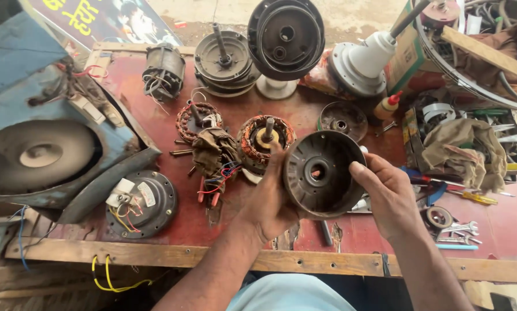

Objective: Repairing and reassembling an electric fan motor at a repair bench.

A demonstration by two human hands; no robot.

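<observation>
I hold a dark, round metal motor cover over the red workbench, its hollow inside with a centre hole facing me. My left hand grips its left rim from below. My right hand clasps its right rim with the thumb on the edge. Just behind the cover stands a copper-wound stator with a shaft sticking up.
On the red bench lie another wound coil, a greasy rag with red and blue wires, a round base with wiring, several fan housings at the back, a small oil bottle, and spanners and screwdrivers at right. A blue casing fills the left.
</observation>
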